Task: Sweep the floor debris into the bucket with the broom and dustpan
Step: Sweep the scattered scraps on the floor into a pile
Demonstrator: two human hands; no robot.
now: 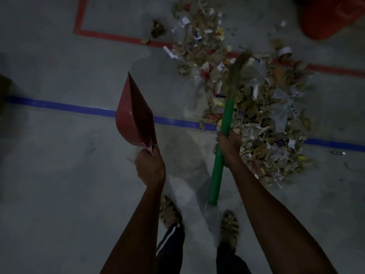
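My left hand [150, 167] grips the handle of a red dustpan [134, 115], held off the floor with its mouth tilted up and away. My right hand [228, 147] grips the green handle of a broom [219, 155]. The blurred brown bristles [236, 70] lie over a wide pile of paper and cardboard debris [254, 115] on the grey floor. An orange bucket [331, 16] stands at the top right corner, beyond the pile and partly cut off by the frame edge.
A blue tape line [59, 105] crosses the floor left to right, passing under the debris. Red tape [110, 36] marks a rectangle further away. A small separate clump of debris [157, 28] lies apart at the top. My sandalled feet [169, 212] stand below.
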